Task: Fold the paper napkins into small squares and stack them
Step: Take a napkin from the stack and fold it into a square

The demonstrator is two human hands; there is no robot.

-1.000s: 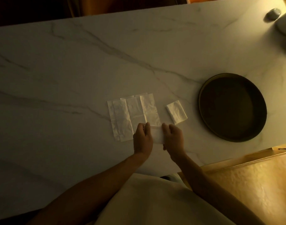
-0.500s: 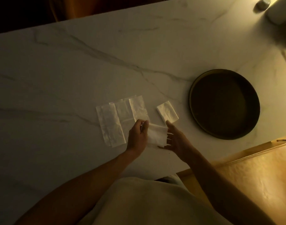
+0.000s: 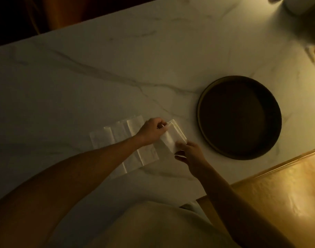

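Low in the frame, nearest the camera: a pale shirt front (image 3: 144, 228), both forearms reaching up from it. Lower right, a glowing amber tray (image 3: 282, 192), close beside the right forearm.

Just below frame centre: right hand (image 3: 189, 153) pinching the near corner of a folded napkin (image 3: 172, 138), fingers curled on the paper. Left hand (image 3: 151, 130) pinching the far corner of that same napkin, fingertips closed on it. Beneath it, seemingly another folded square with edges peeking out at the right; hard to say in this dim light whether the two already touch.

Left of the hands, partly under the left forearm: a fan of unfolded napkins (image 3: 117, 133), overlapping, lying flat.

Handling, as a judgement: very light, limp, easily torn or creased askew. Best taken by opposite corners, as now, then pressed flat so the stack stays square.

Right of centre, a dark round tray (image 3: 199, 111) near the stack, apart from it. Beyond, broad marble tabletop (image 3: 99, 68), bare toward the upper left edge. Upper right corner: a pale container (image 3: 296, 5), blurred.
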